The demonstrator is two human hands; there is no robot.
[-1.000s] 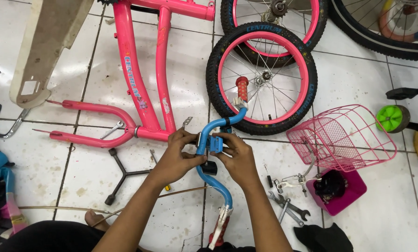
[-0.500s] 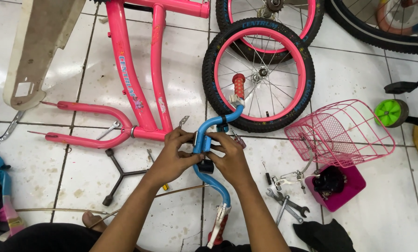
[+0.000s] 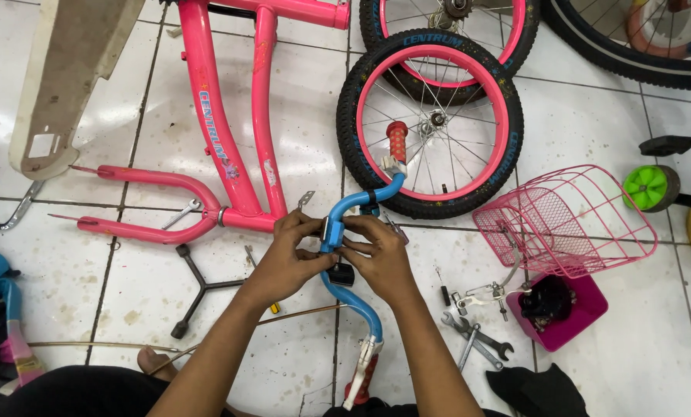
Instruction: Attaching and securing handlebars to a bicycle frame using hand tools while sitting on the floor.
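Gripping the middle of a blue handlebar (image 3: 351, 266), both hands meet over the white tiled floor (image 3: 631, 355). The left hand (image 3: 287, 259) wraps the bar from the left, fingers curled toward the centre clamp; the right hand (image 3: 380, 255) closes on it from the right, fingertips pinching at the same clamp. The handlebar runs from a red grip (image 3: 396, 140) at its far end, lying over a wheel, down to a second red grip (image 3: 361, 382) near the person's lap, with a white brake lever beside it.

Just beyond the hands lies a pink bicycle frame (image 3: 222, 131), its rear fork pointing toward the floor's left edge. A small wheel with a pink rim (image 3: 430, 123) lies flat to the frame's right, overlapping another wheel behind it. A black three-way wrench (image 3: 195, 289) rests left of the left forearm. Right of the hands sit a pink wire basket (image 3: 569, 220), a pink tray of parts (image 3: 565, 313), and loose spanners (image 3: 473, 344). A green training wheel (image 3: 648, 188) lies toward the right edge.
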